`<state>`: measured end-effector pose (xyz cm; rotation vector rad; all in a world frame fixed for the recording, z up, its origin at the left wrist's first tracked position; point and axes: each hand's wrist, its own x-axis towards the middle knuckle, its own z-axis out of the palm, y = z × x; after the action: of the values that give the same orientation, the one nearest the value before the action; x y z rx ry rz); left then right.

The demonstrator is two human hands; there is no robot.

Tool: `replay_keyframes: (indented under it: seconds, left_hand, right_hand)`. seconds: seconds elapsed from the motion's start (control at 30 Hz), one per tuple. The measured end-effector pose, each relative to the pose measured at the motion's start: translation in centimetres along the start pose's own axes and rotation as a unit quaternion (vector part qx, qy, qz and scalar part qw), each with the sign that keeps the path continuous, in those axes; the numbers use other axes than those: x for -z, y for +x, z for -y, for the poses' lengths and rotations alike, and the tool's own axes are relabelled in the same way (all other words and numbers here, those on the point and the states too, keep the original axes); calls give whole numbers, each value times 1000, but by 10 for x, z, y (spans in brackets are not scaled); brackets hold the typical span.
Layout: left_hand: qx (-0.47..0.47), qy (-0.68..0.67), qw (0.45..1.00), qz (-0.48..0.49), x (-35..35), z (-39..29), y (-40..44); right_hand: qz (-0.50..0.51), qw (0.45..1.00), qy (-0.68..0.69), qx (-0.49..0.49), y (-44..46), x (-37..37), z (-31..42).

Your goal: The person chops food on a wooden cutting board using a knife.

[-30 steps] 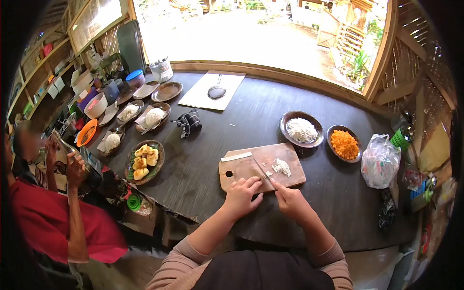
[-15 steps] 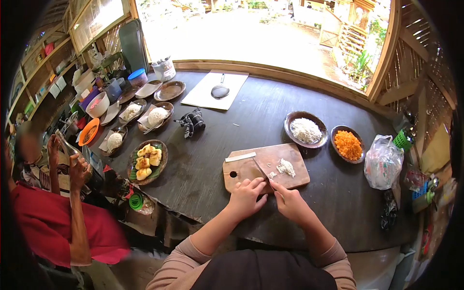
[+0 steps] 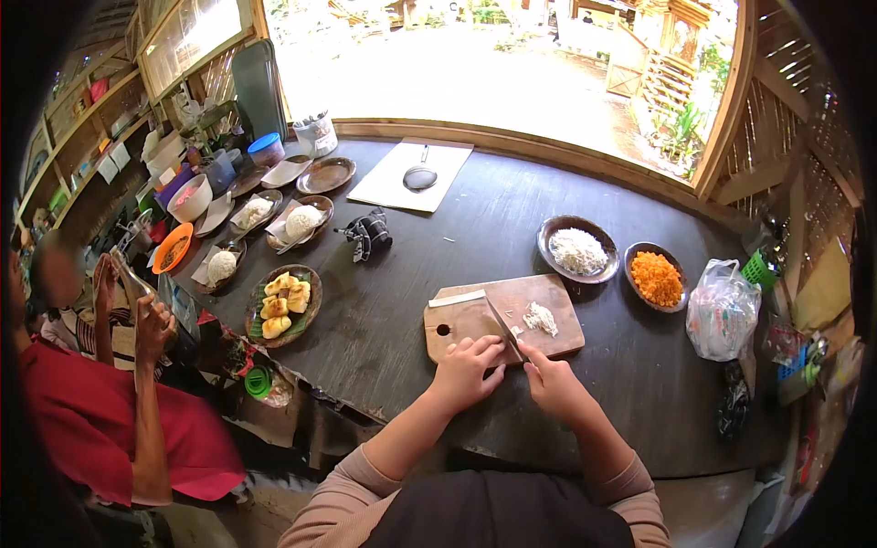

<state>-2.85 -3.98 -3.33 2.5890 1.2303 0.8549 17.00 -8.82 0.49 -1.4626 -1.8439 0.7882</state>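
Observation:
My right hand [image 3: 554,382] grips a knife [image 3: 502,325], its blade slanting up and left across the wooden cutting board [image 3: 444,345]. Just left of the blade, my left hand [image 3: 468,370] presses down on the board with its fingers bent together; whatever lies under the fingertips is hidden. A pale white strip [image 3: 457,299] lies along the board's far left edge. To the right of the knife sits a small heap of finely cut white pieces [image 3: 541,320]. Beyond the board stand a bowl of white shreds [image 3: 579,251] and a bowl of orange shreds [image 3: 657,279].
A plate of yellow-brown pieces [image 3: 281,306] and dishes of white mounds [image 3: 302,222] stand at left. A strainer [image 3: 420,177] rests on a white board [image 3: 388,187]. A plastic bag [image 3: 723,310] is at right. A person in red [image 3: 91,420] holds a bottle [image 3: 137,285].
The knife in my right hand has shifted slightly to the right, with its blade more visible. My left hand stays nearly in place. The whole view has tilted a little.

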Motion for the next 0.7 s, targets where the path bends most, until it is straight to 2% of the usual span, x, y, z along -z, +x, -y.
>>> replay_keyframes:
  seconds: [0.3, 0.4, 0.47, 0.57, 0.7]
  left_hand:
    - [21, -14, 999, 27, 4, -2, 2]
    - [20, -14, 999, 28, 3, -1, 2]
    - [18, -11, 999, 31, 3, -1, 2]
    - [17, -10, 999, 28, 3, 0, 2]
    - [13, 1, 1000, 19, 1, 0, 2]
  right_hand:
    - [0, 999, 14, 29, 1, -2, -5]
    - [3, 1000, 20, 23, 0, 2, 3]
    - [28, 999, 24, -36, 0, 6, 11]
    - [21, 1000, 19, -4, 1, 3, 1]
    - [37, 999, 19, -24, 2, 4, 2]
